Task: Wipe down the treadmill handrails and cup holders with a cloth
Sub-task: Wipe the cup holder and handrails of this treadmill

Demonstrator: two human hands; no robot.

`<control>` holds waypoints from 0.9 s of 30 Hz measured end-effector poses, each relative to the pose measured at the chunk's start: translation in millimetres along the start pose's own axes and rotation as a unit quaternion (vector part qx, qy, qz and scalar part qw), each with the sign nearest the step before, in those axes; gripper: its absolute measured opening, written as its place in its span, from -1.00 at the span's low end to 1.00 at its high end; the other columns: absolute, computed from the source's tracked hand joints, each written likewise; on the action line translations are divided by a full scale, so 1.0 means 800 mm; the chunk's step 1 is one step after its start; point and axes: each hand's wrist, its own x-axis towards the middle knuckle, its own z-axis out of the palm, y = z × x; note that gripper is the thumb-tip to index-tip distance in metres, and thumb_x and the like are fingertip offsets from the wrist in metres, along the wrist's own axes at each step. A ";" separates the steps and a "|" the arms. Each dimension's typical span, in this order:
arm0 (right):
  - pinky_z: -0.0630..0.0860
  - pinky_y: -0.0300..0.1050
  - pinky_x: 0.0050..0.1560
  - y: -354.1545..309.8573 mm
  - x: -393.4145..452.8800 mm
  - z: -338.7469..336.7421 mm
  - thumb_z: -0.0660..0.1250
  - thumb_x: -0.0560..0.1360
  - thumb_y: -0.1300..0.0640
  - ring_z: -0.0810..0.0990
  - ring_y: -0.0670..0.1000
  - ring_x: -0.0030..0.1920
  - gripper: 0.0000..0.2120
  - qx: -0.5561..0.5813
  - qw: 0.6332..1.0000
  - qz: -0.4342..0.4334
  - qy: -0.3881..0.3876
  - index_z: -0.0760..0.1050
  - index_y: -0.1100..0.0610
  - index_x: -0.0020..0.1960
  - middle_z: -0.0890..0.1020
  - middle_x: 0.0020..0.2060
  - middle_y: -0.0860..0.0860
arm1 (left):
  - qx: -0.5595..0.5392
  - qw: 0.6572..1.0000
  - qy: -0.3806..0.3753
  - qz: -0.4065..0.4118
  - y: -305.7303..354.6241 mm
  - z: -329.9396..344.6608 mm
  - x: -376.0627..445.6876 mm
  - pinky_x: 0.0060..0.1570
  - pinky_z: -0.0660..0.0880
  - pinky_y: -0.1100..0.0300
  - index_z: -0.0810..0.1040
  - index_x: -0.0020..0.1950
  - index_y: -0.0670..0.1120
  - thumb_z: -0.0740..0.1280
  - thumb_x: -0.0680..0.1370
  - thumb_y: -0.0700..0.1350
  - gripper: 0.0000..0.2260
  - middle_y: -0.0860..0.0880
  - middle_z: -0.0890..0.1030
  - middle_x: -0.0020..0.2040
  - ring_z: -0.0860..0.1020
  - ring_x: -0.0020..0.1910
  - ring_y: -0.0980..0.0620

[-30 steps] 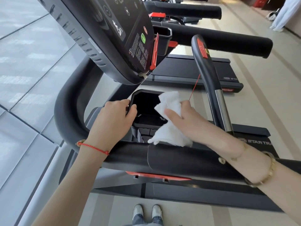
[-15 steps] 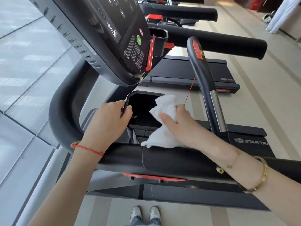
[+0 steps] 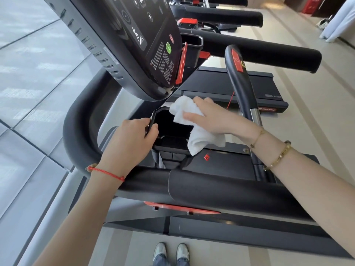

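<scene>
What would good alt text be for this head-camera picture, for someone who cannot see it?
Seen from above, a person's right hand presses a white cloth against the far rim of a black treadmill cup holder, while the left hand grips its near-left edge. A padded black handrail crosses in front, and the console tilts overhead.

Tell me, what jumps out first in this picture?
The white cloth in the middle, held by the right hand over the black cup holder. The left hand grips the cup holder's left rim. Above them hangs the big dark console with a green button.
</scene>
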 end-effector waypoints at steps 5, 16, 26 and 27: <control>0.35 0.04 0.10 -0.017 0.019 -0.007 0.18 0.59 -0.18 0.31 0.09 0.10 -0.75 -0.089 0.989 -0.114 -0.030 0.23 -0.03 0.06 0.28 0.03 -0.03 | -0.005 1.000 0.002 -0.006 -0.002 0.002 0.001 -0.50 0.17 0.22 0.37 -0.33 -0.16 0.21 0.60 0.00 -0.64 -0.10 0.52 -0.44 0.38 -0.46 0.01; 0.29 -0.12 -0.15 -0.005 0.013 0.013 0.21 0.56 -0.22 0.41 0.04 0.01 -0.58 -0.023 0.995 -0.075 0.057 0.32 0.02 0.28 0.32 0.04 -0.02 | -0.031 1.000 0.000 0.000 -0.004 0.000 0.000 -0.49 0.23 0.26 0.32 -0.37 -0.09 0.23 0.59 0.00 -0.64 -0.06 0.49 -0.47 0.40 -0.45 0.00; 0.49 -0.04 -0.06 0.013 -0.039 0.029 0.13 0.58 -0.23 0.56 0.05 -0.02 -0.53 0.191 0.978 0.086 0.014 0.26 0.14 0.24 0.53 0.01 0.04 | -0.031 0.999 -0.008 0.002 -0.006 0.001 0.001 -0.46 0.26 0.22 0.36 -0.34 -0.13 0.23 0.59 0.01 -0.65 -0.09 0.50 -0.46 0.43 -0.41 -0.06; 0.47 -0.05 -0.08 0.010 -0.030 0.026 0.13 0.59 -0.22 0.56 0.06 -0.01 -0.51 0.178 0.980 0.082 0.018 0.28 0.16 0.27 0.54 0.04 0.05 | -0.029 1.000 -0.007 0.004 -0.006 0.001 0.001 -0.46 0.23 0.21 0.35 -0.34 -0.14 0.22 0.59 0.01 -0.65 -0.09 0.49 -0.46 0.42 -0.41 -0.06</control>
